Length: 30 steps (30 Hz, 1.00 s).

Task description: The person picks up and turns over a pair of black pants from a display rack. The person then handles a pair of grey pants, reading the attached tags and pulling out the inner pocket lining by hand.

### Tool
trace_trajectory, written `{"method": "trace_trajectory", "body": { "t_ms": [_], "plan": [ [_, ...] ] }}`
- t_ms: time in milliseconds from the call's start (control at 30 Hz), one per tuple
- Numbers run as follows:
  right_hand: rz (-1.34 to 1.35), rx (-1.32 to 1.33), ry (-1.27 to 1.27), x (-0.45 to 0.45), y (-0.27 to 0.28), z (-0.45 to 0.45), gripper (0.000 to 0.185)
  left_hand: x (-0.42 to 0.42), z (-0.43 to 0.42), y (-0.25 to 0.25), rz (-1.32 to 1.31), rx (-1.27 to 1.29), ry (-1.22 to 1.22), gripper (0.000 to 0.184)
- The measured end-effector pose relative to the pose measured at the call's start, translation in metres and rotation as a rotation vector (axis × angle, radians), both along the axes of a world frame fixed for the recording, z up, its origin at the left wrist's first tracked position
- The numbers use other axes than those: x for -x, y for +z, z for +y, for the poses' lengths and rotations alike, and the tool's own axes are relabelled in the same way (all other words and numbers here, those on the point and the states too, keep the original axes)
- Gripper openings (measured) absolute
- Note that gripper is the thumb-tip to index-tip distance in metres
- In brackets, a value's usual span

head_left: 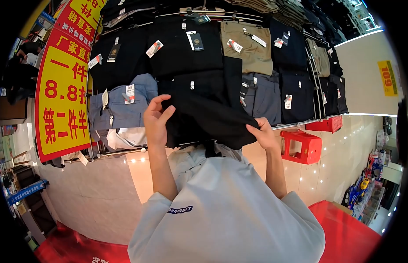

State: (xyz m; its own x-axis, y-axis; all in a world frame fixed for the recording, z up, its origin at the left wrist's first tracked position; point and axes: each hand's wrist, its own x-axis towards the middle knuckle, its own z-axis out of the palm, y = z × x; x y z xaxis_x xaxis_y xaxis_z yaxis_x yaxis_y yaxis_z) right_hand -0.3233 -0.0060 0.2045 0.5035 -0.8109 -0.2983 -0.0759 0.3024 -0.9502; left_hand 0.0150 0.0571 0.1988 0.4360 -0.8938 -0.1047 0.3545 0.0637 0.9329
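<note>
A pair of black trousers (204, 115) stretches between my two hands in front of the display rack. My right hand (264, 135) pinches its lower right end between thumb and fingers. At the upper left end, my left hand (156, 120) has its curled fingers and thumb at the cloth's edge; part of this grip is hidden. Just beside my left hand lie folded grey-blue trousers (125, 103) with tags. Behind the held cloth are more folded black trousers (193, 85).
Tan trousers (252, 52) and other tagged trousers fill the metal rack. A yellow and red sign (61, 87) stands at the left. A red stool (301, 147) is on the floor to the right. A red-covered surface (344, 232) lies at the lower right.
</note>
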Motion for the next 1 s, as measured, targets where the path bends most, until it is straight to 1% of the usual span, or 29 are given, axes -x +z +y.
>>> {"method": "trace_trajectory", "body": {
  "t_ms": [100, 133, 167, 200, 267, 300, 333, 400, 433, 467, 533, 600, 633, 667, 733, 767, 867, 900, 1000],
  "plan": [
    [-0.106, -0.012, -0.105, -0.002, -0.006, 0.003, 0.025, 0.012, 0.005, 0.000, -0.051, -0.023, -0.010, 0.030],
    [-0.138, -0.019, -0.139, -0.004, -0.005, 0.004, 0.026, 0.014, 0.006, -0.008, -0.069, -0.039, -0.009, 0.028],
    [-0.103, 0.030, -0.159, -0.007, -0.004, 0.004, 0.030, 0.016, 0.008, -0.016, -0.104, -0.065, -0.004, 0.028],
    [-0.109, 0.014, -0.179, -0.009, -0.004, 0.004, 0.029, 0.019, 0.008, -0.019, -0.139, -0.091, 0.001, 0.028],
    [-0.121, -0.015, -0.218, -0.011, -0.003, 0.003, 0.029, 0.030, 0.006, -0.024, -0.355, -0.125, 0.068, 0.033],
    [-0.183, -0.080, -0.216, -0.012, -0.001, 0.003, 0.029, 0.034, 0.003, -0.022, -0.567, -0.101, 0.115, 0.038],
    [-0.232, -0.124, -0.212, -0.013, -0.001, 0.002, 0.028, 0.039, 0.003, -0.019, -0.707, -0.105, 0.126, 0.043],
    [-0.329, -0.208, -0.208, -0.019, 0.001, 0.002, 0.027, 0.052, 0.005, -0.006, -0.878, -0.061, 0.094, 0.047],
    [-0.341, -0.237, -0.227, -0.024, 0.003, 0.003, 0.028, 0.054, 0.004, -0.001, -0.859, 0.036, 0.010, 0.050],
    [-0.353, -0.266, -0.245, -0.031, 0.006, 0.005, 0.029, 0.057, 0.002, -0.002, -0.899, 0.123, -0.072, 0.052],
    [-0.348, -0.307, -0.271, -0.040, 0.008, 0.008, 0.031, 0.065, 0.002, 0.012, -0.939, 0.186, -0.282, 0.057],
    [-0.314, -0.323, -0.289, -0.043, 0.005, 0.008, 0.034, 0.074, 0.002, 0.011, -0.962, 0.191, -0.398, 0.057],
    [-0.304, -0.313, -0.275, -0.042, 0.002, 0.008, 0.035, 0.078, 0.003, 0.001, -0.918, 0.147, -0.380, 0.049],
    [-0.295, -0.302, -0.262, -0.040, -0.003, 0.008, 0.036, 0.081, 0.001, -0.004, -0.880, 0.137, -0.351, 0.035],
    [-0.277, -0.304, -0.263, -0.039, -0.001, 0.008, 0.036, 0.077, -0.001, -0.008, -0.886, 0.137, -0.327, 0.024],
    [-0.268, -0.318, -0.275, -0.040, 0.001, 0.008, 0.036, 0.077, -0.001, -0.009, -0.797, 0.100, -0.330, 0.016],
    [-0.250, -0.330, -0.298, -0.048, 0.010, 0.008, 0.029, 0.075, 0.001, -0.009, -0.562, 0.020, -0.338, 0.012],
    [-0.245, -0.328, -0.303, -0.050, 0.011, 0.006, 0.026, 0.078, 0.000, -0.009, -0.492, 0.045, -0.291, 0.014],
    [-0.221, -0.242, -0.287, -0.040, 0.001, -0.001, 0.014, 0.074, 0.001, -0.011, -0.315, -0.031, -0.336, 0.019]
  ]
}}
